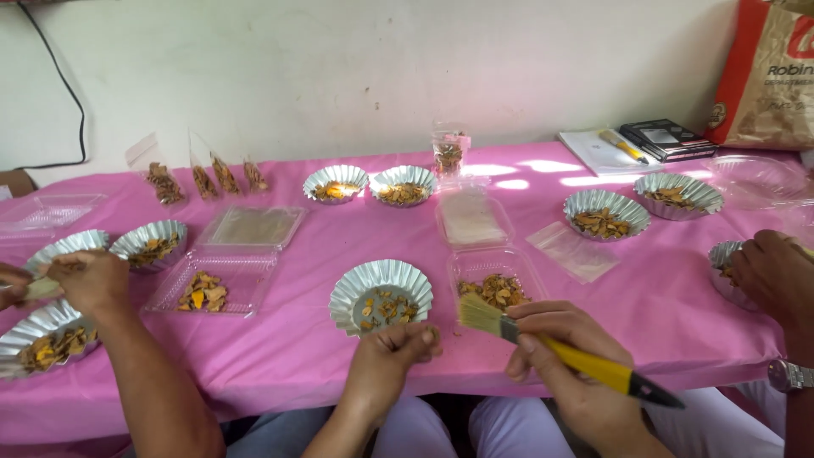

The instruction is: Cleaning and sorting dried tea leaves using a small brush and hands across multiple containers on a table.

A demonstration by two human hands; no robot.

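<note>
Paintbrush (543,339) with yellow handle, bristles beside the foil cup (381,296).
Right hand (560,356) grips it; left hand (392,349) pinches a small piece at the pink table (280,339) edge.

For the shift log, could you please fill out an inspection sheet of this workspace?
Surface: pink tablecloth, wrinkled.
Job's things: yellow-handled brush; fluted foil dish of dried pieces.
Clutter: more foil dishes, clear clamshell tray, small bags, notebook.
Grips: left hand pinches a small piece; right hand holds the brush.
Cables: black cable on wall.
Surroundings: co-workers' hands at both sides; paper sack.
</note>
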